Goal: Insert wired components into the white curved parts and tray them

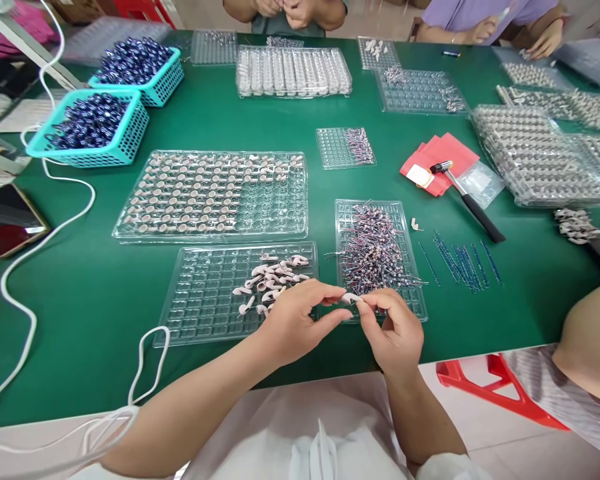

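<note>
My left hand and my right hand meet over the near edge of the green table, both pinching one small pale pink sleeve piece between their fingertips. A thin wire seems to run from it into my right fingers. Just left lies a clear tray with a loose pile of pink pieces. Just behind my right hand a smaller clear tray holds a heap of wired components.
A large clear tray of seated pink parts lies behind. Two teal baskets of blue parts stand far left. A hammer rests on red cards, blue wires lie right. A phone and white cable are left. Other people's hands work at the far edge.
</note>
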`<state>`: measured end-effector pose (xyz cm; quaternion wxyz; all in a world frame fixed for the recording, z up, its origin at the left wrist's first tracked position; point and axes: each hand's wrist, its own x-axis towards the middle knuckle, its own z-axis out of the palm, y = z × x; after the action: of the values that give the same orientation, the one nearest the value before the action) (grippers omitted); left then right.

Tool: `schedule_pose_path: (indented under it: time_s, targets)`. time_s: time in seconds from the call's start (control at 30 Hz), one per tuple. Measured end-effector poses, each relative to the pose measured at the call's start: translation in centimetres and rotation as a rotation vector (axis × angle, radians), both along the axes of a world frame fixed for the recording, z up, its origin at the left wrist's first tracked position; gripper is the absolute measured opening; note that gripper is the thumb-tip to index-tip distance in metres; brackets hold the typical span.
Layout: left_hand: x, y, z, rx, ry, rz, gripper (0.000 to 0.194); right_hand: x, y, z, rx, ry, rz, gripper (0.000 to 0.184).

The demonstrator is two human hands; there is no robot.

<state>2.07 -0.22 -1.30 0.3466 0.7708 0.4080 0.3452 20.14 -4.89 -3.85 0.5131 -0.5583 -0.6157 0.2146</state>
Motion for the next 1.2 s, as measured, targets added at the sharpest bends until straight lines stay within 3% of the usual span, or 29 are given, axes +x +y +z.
schedule_pose_path:
  time_s: [0.17,0.33,0.67,0.83,0.93,1.03,1.2]
  targets:
    - [0.1,0.0,-0.2,0.133,0.02,-0.001,0.01,-0.1,0.0,0.1,0.005,-0.015,0.001,0.011]
    - [-0.2,0.1,0.3,0.155,0.04,-0.028,0.014,-0.2,0.0,0.1,-0.002,-0.008,-0.024,0.011]
    - [-1.0,0.8,2.1,-0.236,-0.021,-0.06,0.016,0.1,-0.2,-0.2,-0.001,-0.073,0.046,0.012]
    - [-0.6,0.4,2.0,-0.282,-0.015,-0.15,0.018,0.4,-0.1,-0.7,0.056,-0.17,0.15,0.018]
    - [-1.5,1.1,2.2,-0.248,0.008,-0.088,0.014,0.4,0.1,-0.8,0.047,-0.223,0.17,0.021]
    - [-3.7,2.6,2.7,-0.196,0.057,0.087,0.016,0.3,0.2,-0.7,0.043,-0.25,0.149,0.025]
    - [-7.4,5.0,2.5,-0.167,0.356,0.309,0.025,0.2,0.2,-0.5,0.062,-0.264,0.146,0.021]
